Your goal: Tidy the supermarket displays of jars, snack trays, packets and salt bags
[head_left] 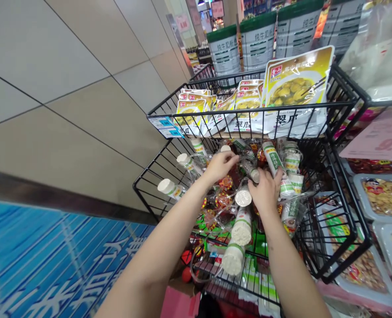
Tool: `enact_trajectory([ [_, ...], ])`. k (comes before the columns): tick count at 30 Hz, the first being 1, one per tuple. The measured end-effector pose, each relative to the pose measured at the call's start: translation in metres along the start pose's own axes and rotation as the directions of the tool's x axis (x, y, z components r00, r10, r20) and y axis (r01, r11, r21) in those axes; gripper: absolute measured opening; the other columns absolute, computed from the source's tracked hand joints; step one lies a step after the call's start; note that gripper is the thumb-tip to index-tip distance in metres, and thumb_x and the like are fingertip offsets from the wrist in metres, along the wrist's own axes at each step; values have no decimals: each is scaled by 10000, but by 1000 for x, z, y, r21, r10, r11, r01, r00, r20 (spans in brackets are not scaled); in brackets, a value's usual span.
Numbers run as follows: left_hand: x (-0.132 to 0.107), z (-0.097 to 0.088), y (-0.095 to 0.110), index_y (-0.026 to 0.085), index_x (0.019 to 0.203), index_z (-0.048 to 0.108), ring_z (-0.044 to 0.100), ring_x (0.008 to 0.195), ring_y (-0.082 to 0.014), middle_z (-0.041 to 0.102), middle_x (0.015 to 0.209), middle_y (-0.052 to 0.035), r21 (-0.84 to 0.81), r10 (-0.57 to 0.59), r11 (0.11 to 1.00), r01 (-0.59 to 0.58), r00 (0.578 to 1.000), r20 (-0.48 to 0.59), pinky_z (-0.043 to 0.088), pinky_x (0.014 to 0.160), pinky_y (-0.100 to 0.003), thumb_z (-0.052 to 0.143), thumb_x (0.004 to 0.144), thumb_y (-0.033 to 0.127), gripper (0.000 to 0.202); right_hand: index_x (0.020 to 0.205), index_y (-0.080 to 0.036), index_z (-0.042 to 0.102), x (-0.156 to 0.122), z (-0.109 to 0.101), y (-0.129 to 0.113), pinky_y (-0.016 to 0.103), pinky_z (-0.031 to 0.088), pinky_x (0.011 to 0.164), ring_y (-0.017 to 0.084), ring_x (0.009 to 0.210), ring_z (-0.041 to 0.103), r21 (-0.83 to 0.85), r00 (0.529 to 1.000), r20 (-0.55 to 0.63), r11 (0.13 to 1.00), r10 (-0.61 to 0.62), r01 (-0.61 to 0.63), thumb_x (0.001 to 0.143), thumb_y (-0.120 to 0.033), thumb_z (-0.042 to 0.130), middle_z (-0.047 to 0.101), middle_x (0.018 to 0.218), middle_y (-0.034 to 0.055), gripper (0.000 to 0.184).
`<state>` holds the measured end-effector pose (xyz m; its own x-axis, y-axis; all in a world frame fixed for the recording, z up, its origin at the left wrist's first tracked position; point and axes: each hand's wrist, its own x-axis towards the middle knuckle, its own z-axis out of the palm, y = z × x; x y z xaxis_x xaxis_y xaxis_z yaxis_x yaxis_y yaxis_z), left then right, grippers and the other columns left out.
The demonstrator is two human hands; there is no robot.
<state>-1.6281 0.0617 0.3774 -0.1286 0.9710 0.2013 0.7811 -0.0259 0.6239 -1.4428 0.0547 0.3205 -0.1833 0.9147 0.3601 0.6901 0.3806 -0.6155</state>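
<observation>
A black wire basket (149, 170) holds several paper-wrapped rolls of dried noodles (273, 159), bagged in clear plastic with dark, red-labelled packs. Over the middle of this pile is my left hand (220, 168), its fingers pressed together; what they pinch, perhaps clear wrapping, is too small to tell. My right hand (265, 190) is closed at the end of a slanting noodle roll (249, 168), thumb and forefinger on either side. Just below its thumb, another roll (243, 197) shows its round white end. More rolls stick out at the basket's left side and front.
An upper wire basket (216, 112) holds yellow and white food pouches (297, 90). Behind stand green-lidded tubs (257, 44). At right are trays of packed snacks (386, 194). A tiled wall (83, 101) and blue panel (66, 256) border the left. Green packs (249, 269) lie below.
</observation>
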Motion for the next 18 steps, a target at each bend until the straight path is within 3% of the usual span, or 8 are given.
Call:
enact_trajectory([
  [2,-3,-6,-4,169,869,667,623,831,-195,702,865,-53,103,-72,991,88,987,-146,453,758,-283,408,939,323,309,1267,-125,618,1,1,1,625,319,1090,430,1451,146,-11,1000,18,1000,-5,5,808,-238,650,647,1162,184,473],
  [3,-5,-7,-7,166,900,678,639,871,-203,715,909,-66,173,-112,976,133,986,-126,466,785,-285,388,924,248,302,1278,-123,607,1,1,2,630,316,1088,434,1455,133,-22,999,33,1000,-10,11,792,-254,674,642,1164,193,508],
  [6,-9,-1,-18,159,954,715,664,962,-235,733,1020,-97,379,-216,912,157,969,118,493,844,-286,498,807,128,264,1319,-82,569,1,2,7,620,301,1102,444,1462,97,-62,995,92,998,-26,32,754,-301,736,630,1181,221,628],
  [8,-9,6,-22,159,1013,721,666,994,-266,722,1084,-121,440,-240,888,138,953,186,505,864,-306,588,740,107,308,1351,-51,540,0,3,10,608,296,1113,445,1465,89,-75,992,124,996,-38,47,778,-297,715,626,1191,228,648],
  [13,-5,18,-22,178,1233,630,616,1127,-303,638,1247,-164,563,-168,821,99,983,72,499,938,-395,517,822,94,435,1305,-88,594,0,1,12,608,315,1105,420,1462,131,-57,993,105,997,-49,55,809,-101,525,655,1144,189,501],
  [16,-1,26,-20,202,1236,641,532,1248,-317,617,1303,-143,652,-61,756,-60,985,162,463,1017,-422,582,807,107,443,1219,-106,637,4,3,11,610,331,1076,427,1441,171,-100,998,61,994,-33,39,759,-57,545,659,1088,195,471],
  [18,2,34,-20,197,1231,651,492,1290,-321,626,1306,-141,638,-38,764,-102,979,201,426,1066,-443,619,830,164,404,1140,-111,662,8,6,10,608,343,1049,442,1408,219,-122,1000,18,992,-12,14,734,-73,594,665,1059,199,414],
])
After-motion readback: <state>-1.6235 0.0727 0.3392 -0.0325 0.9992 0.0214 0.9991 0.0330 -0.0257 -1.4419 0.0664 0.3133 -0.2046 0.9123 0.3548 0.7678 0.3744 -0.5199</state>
